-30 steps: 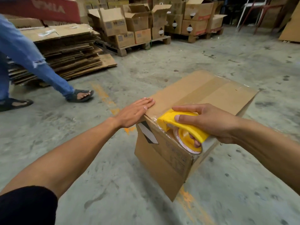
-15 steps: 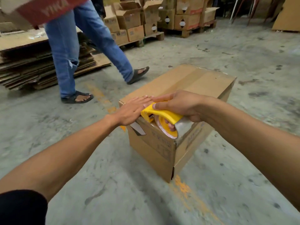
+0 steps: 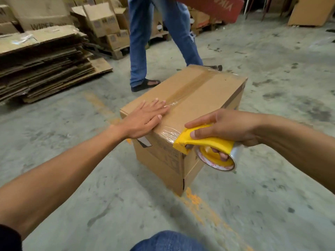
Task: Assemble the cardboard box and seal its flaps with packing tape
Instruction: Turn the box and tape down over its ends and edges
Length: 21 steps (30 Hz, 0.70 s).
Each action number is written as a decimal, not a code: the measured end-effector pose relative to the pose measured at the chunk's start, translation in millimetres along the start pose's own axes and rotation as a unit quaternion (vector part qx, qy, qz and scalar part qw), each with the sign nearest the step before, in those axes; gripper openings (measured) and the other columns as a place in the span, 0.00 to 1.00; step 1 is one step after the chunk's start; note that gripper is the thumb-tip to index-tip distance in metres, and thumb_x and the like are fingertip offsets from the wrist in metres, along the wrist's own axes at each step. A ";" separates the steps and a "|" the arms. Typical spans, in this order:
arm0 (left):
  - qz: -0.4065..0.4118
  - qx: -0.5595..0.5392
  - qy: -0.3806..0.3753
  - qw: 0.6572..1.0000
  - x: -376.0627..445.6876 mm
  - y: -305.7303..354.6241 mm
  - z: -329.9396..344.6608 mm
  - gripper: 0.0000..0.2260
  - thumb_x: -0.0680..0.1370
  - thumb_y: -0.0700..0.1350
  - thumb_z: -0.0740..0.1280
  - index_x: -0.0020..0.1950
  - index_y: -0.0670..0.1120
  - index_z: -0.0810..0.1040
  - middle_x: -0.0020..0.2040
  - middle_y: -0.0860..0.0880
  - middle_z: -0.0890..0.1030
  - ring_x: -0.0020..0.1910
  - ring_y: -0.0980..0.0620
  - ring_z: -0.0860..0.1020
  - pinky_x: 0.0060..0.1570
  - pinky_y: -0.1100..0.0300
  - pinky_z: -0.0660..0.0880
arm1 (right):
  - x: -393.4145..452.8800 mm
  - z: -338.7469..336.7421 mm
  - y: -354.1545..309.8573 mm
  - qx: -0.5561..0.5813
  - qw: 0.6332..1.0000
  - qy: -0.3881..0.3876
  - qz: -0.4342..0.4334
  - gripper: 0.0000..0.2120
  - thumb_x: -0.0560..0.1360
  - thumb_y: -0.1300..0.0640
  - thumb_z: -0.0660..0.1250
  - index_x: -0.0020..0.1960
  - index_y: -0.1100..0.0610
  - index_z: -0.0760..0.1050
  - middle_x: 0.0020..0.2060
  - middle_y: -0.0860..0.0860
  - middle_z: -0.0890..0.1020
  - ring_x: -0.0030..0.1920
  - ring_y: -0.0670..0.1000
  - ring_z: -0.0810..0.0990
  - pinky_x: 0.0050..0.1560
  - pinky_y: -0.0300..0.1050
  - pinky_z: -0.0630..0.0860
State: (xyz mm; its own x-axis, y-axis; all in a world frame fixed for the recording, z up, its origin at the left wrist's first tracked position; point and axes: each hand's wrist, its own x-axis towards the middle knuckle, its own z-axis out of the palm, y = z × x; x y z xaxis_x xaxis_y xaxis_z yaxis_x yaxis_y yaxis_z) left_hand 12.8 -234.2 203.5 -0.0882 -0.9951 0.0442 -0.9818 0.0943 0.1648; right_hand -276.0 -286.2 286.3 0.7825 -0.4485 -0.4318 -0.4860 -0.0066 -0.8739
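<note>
The cardboard box (image 3: 183, 113) sits on the concrete floor (image 3: 253, 205) right in front of me, one corner pointing toward my knee (image 3: 168, 240), its top flaps closed under a strip of clear packing tape (image 3: 188, 89) that runs down the middle seam and over the near edge. Bare floor lies open on my near side and to the right of the box; a worn orange line (image 3: 204, 209) runs under its near corner.

My right hand (image 3: 223, 127) is clamped on the yellow tape dispenser (image 3: 204, 142), thumb on its top, fingers curled through the roll's core, with the cutter end pressed against the near upper edge of the box where the tape wraps over. The forearm comes in from the right, roughly level.

My left hand (image 3: 145, 120) lies flat and spread on the top near the left edge, fingertips touching the tape strip, arm stretched out straight.

Just behind the box another person in jeans (image 3: 139, 49) and sandals strides past, one foot just beside the far left side, carrying a red carton (image 3: 213, 6). Farther left is a pile of flattened cardboard (image 3: 45, 66); stacked boxes on pallets (image 3: 107, 24) line the back.
</note>
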 end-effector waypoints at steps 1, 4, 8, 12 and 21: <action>0.025 0.002 -0.010 1.000 0.4 12.3 2.0 0.23 0.82 0.56 0.42 0.78 0.58 0.51 0.79 0.57 0.49 0.78 0.58 0.41 0.75 0.52 0.37 | 0.6 -0.6 -0.6 -0.002 1.000 -0.001 -0.004 0.20 0.76 0.57 0.70 0.67 0.50 0.75 0.27 0.56 0.82 0.19 0.53 0.74 0.22 0.40 0.74; 0.042 0.022 -0.038 0.998 2.7 28.5 13.6 0.23 0.82 0.59 0.42 0.78 0.61 0.47 0.79 0.60 0.46 0.77 0.59 0.40 0.75 0.52 0.39 | 1.8 1.6 0.9 0.009 1.000 -0.004 -0.006 0.21 0.77 0.57 0.70 0.69 0.50 0.74 0.30 0.58 0.83 0.19 0.53 0.75 0.23 0.40 0.75; 0.027 0.035 -0.032 0.999 4.1 21.0 13.8 0.25 0.80 0.63 0.40 0.78 0.62 0.47 0.79 0.61 0.47 0.77 0.59 0.43 0.76 0.49 0.44 | 0.5 1.2 9.1 0.044 0.999 -0.005 0.004 0.20 0.77 0.55 0.69 0.68 0.48 0.74 0.36 0.61 0.82 0.22 0.53 0.75 0.24 0.42 0.77; 0.022 0.038 -0.031 0.999 4.4 16.0 10.0 0.23 0.81 0.60 0.42 0.78 0.62 0.48 0.79 0.60 0.47 0.77 0.59 0.44 0.76 0.49 0.45 | -22.0 -17.4 14.4 0.041 0.998 -0.016 0.033 0.16 0.78 0.54 0.66 0.65 0.47 0.76 0.27 0.58 0.77 0.20 0.50 0.72 0.21 0.41 0.74; 0.035 0.036 -0.036 0.998 5.4 34.2 13.6 0.24 0.80 0.63 0.41 0.77 0.64 0.45 0.78 0.61 0.46 0.77 0.60 0.43 0.76 0.49 0.44 | 9.0 -6.8 75.9 0.088 0.980 -0.017 0.180 0.14 0.78 0.49 0.67 0.55 0.59 0.79 0.28 0.56 0.73 0.18 0.47 0.70 0.23 0.39 0.73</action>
State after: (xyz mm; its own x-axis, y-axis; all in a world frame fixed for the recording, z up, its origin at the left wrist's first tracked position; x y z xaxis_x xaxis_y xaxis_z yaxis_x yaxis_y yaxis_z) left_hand -23.5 -236.7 196.0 -0.1663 -0.9859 -0.0176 -0.9821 0.1640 0.0928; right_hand -308.5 -296.8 217.6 0.5870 -0.3635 -0.7234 -0.6607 0.3014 -0.6875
